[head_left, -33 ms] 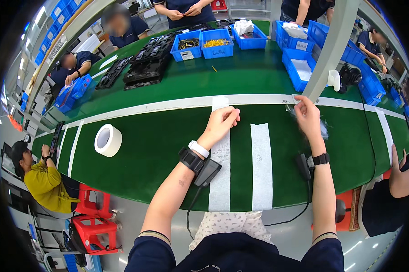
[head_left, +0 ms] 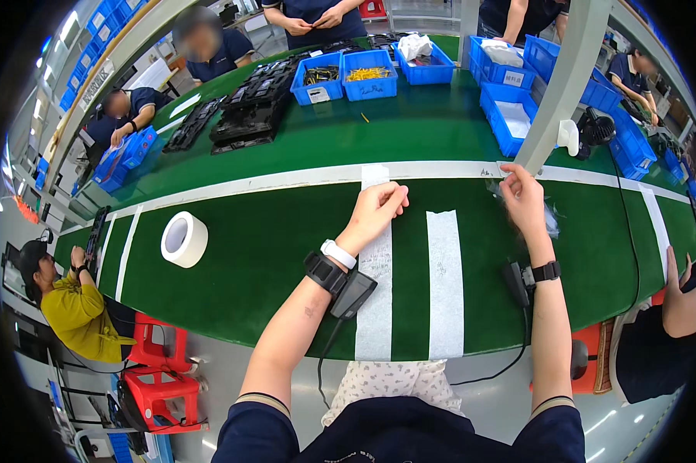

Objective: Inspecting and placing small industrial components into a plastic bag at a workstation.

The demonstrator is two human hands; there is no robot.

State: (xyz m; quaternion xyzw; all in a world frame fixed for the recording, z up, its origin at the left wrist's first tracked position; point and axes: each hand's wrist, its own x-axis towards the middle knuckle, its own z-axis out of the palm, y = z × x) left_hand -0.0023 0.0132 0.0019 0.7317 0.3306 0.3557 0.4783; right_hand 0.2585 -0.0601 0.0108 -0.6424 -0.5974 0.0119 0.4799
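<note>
My left hand (head_left: 380, 207) is over the upper part of a long white tape strip (head_left: 375, 309) on the green table. Its fingers are curled in loosely, and nothing shows in them. Farther right, my right hand (head_left: 524, 199) is bent, its fingertips close together near the white line across the table. Crumpled clear plastic film (head_left: 551, 220) lies under and beside that hand. Whether its fingers pinch a piece of film, I cannot make out. Between my forearms, a second, shorter white tape strip (head_left: 443, 285) lies parallel to the first.
A white tape roll (head_left: 184, 239) lies at left. Across the white line (head_left: 286, 180) stand blue bins (head_left: 369, 86), one with yellow pieces, and black trays (head_left: 247, 116). A grey post (head_left: 568, 85) rises beyond my right hand. Cables (head_left: 491, 378) hang from my wrist devices. Several people sit or stand around.
</note>
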